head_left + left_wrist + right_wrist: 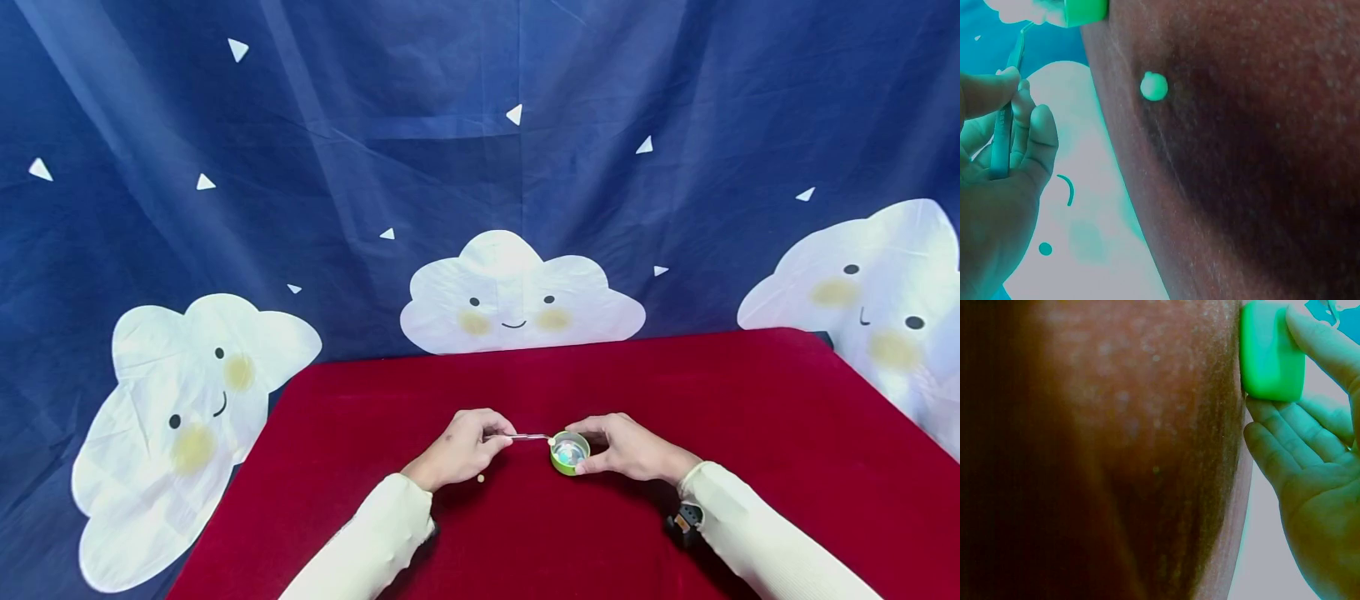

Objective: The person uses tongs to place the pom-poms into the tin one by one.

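My left hand (pixel 468 447) pinches a slim pair of metal tweezers (pixel 528 436) between thumb and fingers; the bent tip points right. At that tip, by the rim of a small round green tin (pixel 564 471), is a pale bead (pixel 552 442); whether it touches the rim I cannot tell. Thumb and fingers of my right hand (pixel 630 447) hold the tin from its right side on the cloth. Inside lie small pale and bluish pieces, too small to make out. In the right wrist view the tin's green side (pixel 1272 353) shows between thumb and fingers.
A single pale bead (pixel 1154 87) lies on the red cloth (pixel 570 550), just below my left hand in the head view. Behind the table hangs a dark blue curtain (pixel 450 167) printed with white clouds and triangles.
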Demonstrator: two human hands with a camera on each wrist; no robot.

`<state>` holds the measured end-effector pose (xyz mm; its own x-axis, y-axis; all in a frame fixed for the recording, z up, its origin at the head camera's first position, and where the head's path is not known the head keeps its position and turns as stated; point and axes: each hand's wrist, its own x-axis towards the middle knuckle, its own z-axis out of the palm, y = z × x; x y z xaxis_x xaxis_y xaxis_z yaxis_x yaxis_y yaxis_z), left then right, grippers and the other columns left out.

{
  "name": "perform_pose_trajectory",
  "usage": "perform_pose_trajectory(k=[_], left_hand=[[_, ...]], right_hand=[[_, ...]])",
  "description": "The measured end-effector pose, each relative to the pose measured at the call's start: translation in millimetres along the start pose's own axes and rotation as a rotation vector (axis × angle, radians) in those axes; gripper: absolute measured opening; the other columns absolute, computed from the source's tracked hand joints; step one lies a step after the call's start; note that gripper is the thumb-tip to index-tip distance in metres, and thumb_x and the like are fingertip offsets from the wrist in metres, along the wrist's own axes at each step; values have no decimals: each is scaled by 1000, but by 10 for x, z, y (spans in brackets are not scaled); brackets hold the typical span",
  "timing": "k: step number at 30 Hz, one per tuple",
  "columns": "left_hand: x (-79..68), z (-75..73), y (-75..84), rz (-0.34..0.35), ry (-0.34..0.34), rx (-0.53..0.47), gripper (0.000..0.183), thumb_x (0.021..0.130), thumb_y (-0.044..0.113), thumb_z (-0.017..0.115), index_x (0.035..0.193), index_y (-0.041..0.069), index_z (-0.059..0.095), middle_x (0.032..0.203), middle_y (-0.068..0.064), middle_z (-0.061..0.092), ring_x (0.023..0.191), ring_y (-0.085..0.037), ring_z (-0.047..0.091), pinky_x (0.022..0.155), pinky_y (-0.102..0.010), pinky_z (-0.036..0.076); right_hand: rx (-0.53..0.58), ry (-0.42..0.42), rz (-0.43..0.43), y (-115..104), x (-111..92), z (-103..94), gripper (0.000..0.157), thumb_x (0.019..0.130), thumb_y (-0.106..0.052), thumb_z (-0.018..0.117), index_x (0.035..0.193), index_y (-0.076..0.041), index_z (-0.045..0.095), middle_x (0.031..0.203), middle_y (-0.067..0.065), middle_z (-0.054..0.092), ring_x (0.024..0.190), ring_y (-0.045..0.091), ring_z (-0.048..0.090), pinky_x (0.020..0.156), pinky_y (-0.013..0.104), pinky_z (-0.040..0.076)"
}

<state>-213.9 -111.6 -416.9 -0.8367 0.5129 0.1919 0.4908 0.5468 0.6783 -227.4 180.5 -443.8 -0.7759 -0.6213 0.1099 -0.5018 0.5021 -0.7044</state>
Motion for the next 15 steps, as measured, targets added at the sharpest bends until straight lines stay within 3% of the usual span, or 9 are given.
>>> perform_pose_trajectory(k=[5,10,15], left_hand=[[20,45,15,-41,-45,-48,6,95,4,66,99,5,71,86,3,61,49,-7,52,50,-25,51],[44,90,-9,6,-33,32,5,93,4,68,95,6,73,88,6,63,73,-7,54,70,-23,49],[48,109,-43,27,-30,73,5,93,5,69,93,7,73,86,7,63,77,-8,54,73,-23,48]], right_hand=[[4,1,-2,-1,7,4,55,80,-23,85,125,2,66,114,6,70,102,19,65,90,32,52],[6,-1,-5,3,11,7,56,80,-23,85,125,3,65,115,6,70,103,20,65,90,34,52],[3,0,-5,3,10,4,55,80,-23,85,125,2,65,115,6,70,104,20,64,90,32,52]])
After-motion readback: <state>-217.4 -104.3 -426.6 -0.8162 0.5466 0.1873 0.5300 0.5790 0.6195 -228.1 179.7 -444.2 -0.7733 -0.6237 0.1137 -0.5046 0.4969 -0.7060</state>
